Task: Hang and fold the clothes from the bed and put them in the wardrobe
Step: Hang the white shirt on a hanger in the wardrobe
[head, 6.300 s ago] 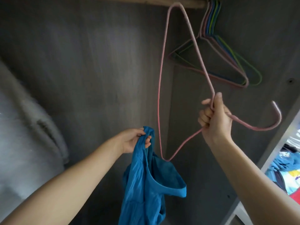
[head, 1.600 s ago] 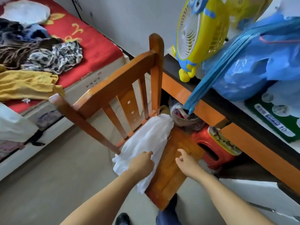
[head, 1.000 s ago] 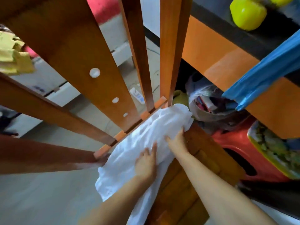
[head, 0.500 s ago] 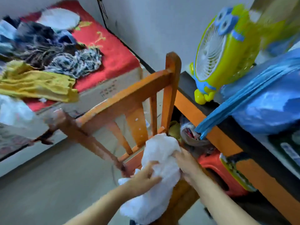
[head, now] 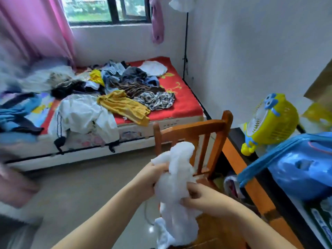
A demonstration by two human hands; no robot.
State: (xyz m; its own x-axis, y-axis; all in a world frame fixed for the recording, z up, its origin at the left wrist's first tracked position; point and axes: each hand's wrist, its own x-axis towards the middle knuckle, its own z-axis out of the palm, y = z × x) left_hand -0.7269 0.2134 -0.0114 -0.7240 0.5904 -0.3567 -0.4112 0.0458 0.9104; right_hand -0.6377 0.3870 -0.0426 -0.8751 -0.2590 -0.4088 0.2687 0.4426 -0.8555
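pink curtain (head: pixel 36 27) far left, bed (head: pixel 179 105) heaped with clothes (head: pixel 124 83), left hand (head: pixel 152 175) and right hand (head: pixel 203 200) both gripping a bunched white garment (head: pixel 176 191) right against the wooden chair (head: pixel 190 130), yellow fan (head: pixel 271 123) on desk (head: pixel 240 159) at right

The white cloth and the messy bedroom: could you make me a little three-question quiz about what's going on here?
1. True or false: both hands grip the white cloth.
2. What lies nearest the foot edge of the bed? A) yellow garment B) fan C) blue bag
3. Fill in: the cloth is held in front of a wooden ____.

Key: 1 true, left hand and right hand both clutch it. 2 A. 3 chair.
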